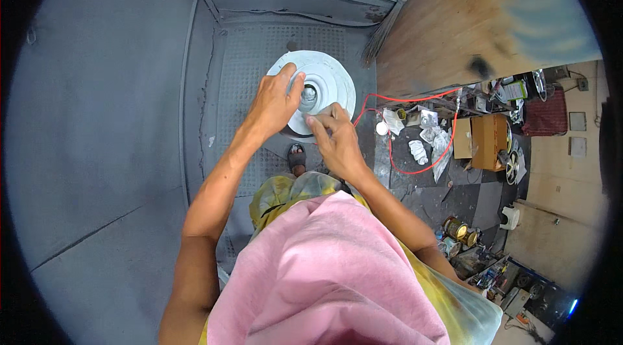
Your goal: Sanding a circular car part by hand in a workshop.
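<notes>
The left hand [279, 100] lies over the 9 o'clock side of a white stepped disc [329, 85], fingers bent and thumb reaching toward the middle. The right hand [337, 141] comes in at about 5 o'clock, its fingers curled inward over the lower rim. I cannot tell whether either hand is pinching anything, since the fingers cover their own points of contact.

The disc sits straight ahead of the person, between the hands, its rings running in to a greyish, rounded hub [309, 94]. The hands hide parts of its rim, and whatever bears it is out of sight beneath.

At 6 o'clock from the hub, a sandalled foot [296, 158] shows just below the disc; the other foot cannot be seen. Farther that way, a pink cloth [331, 267] hides much of the torso and is cut off at the lower edge.

A red hose [415, 99] loops out toward 3 o'clock; its end near the disc is lost by the right hand. Between 1 and 2 o'clock, a broom [389, 26] leans beside a wooden panel [441, 37]. A cardboard box [488, 142] stands well apart, past 3 o'clock, amid clutter too small to sort. A grey wall [110, 98] fills 9 o'clock until the black rim crops it.
</notes>
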A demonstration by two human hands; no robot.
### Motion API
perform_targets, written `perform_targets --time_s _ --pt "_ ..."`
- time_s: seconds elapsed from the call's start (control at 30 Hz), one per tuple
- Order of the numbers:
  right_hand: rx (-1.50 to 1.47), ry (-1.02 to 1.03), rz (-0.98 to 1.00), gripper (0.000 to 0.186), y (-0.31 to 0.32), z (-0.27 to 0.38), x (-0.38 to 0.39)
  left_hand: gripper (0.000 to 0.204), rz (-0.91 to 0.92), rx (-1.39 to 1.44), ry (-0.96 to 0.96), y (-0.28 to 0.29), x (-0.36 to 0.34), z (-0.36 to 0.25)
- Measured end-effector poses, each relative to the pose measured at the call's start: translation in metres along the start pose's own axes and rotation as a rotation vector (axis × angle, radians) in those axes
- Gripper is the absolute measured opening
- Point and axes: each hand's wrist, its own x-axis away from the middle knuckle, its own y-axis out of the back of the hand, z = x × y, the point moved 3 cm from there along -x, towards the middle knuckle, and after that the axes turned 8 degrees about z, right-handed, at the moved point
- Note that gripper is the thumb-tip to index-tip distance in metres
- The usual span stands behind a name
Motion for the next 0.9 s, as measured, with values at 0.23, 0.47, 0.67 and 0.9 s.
perform_targets --time_s 0.23,0.47,0.67,0.9 --pt "-0.276 -0.051 -0.172 0.026 0.044 -0.017 -0.011 0.028 -0.298 0.105 -0.075 -0.004 0.032 0.006" --pt "0.528 0.354 -0.115 0.035 0.014 -0.023 0.003 0.048 -0.072 0.347 0.146 -0.002 0.031 0.006" --pt "0.394 0.347 -0.084 0.035 -0.012 0.000 0.027 0.050 -0.108 0.076 0.104 0.003 0.025 0.009" --pt "0.505 0.248 -0.132 0.039 -0.013 -0.002 0.015 0.056 -0.134 0.114 0.143 0.005 0.023 0.016"
